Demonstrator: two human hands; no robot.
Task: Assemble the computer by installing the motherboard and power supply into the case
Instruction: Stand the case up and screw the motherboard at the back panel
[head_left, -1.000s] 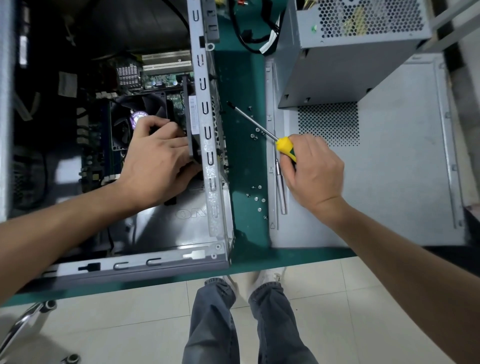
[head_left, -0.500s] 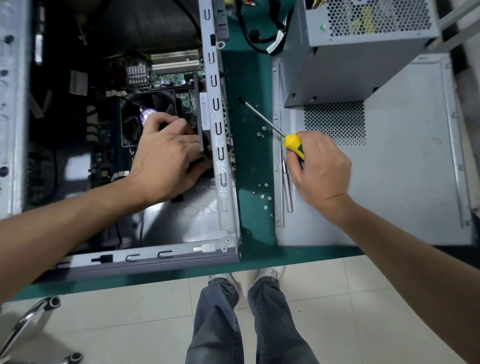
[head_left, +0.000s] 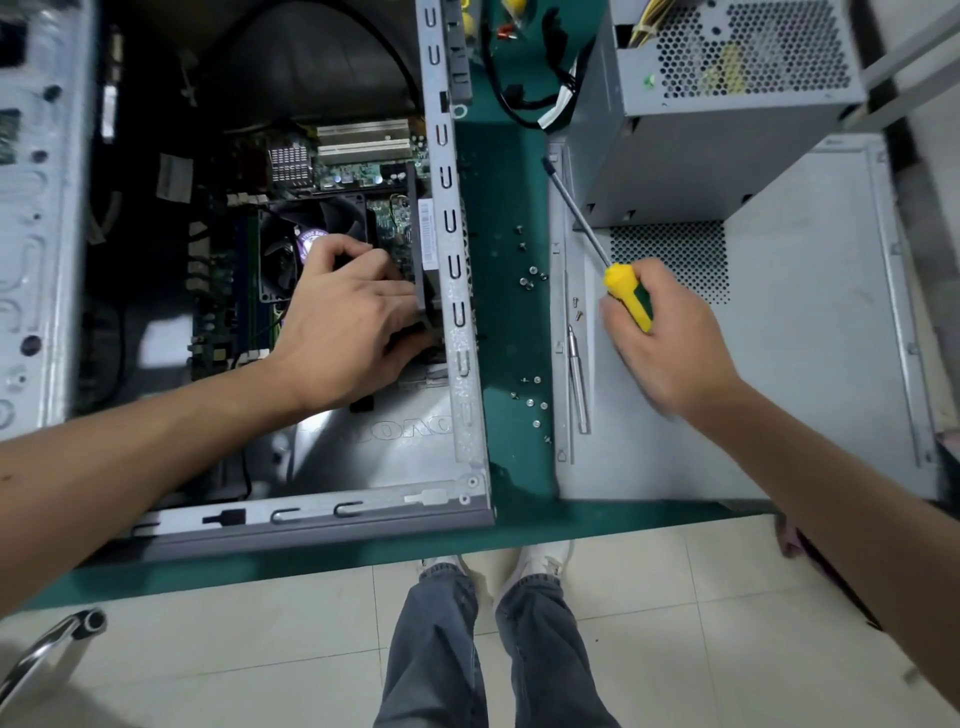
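Right hand (head_left: 670, 338) grips yellow-handled screwdriver (head_left: 626, 291) — left hand (head_left: 353, 332) curled, grip unclear, inside steel case (head_left: 457, 312).

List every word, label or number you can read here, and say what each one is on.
"ONO", upside down, part of a raised brand name on the case floor; the rest is hidden or blurred.
White barcode sticker on the black part by the case wall: too small to read.
Round purple fan label: blurred.

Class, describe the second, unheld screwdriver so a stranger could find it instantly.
Start at the grey side panel lying right of the open case. Along its left edge, below the right hand, lies a slim screwdriver. It is all silver metal, unlike the yellow-handled screwdriver being held.
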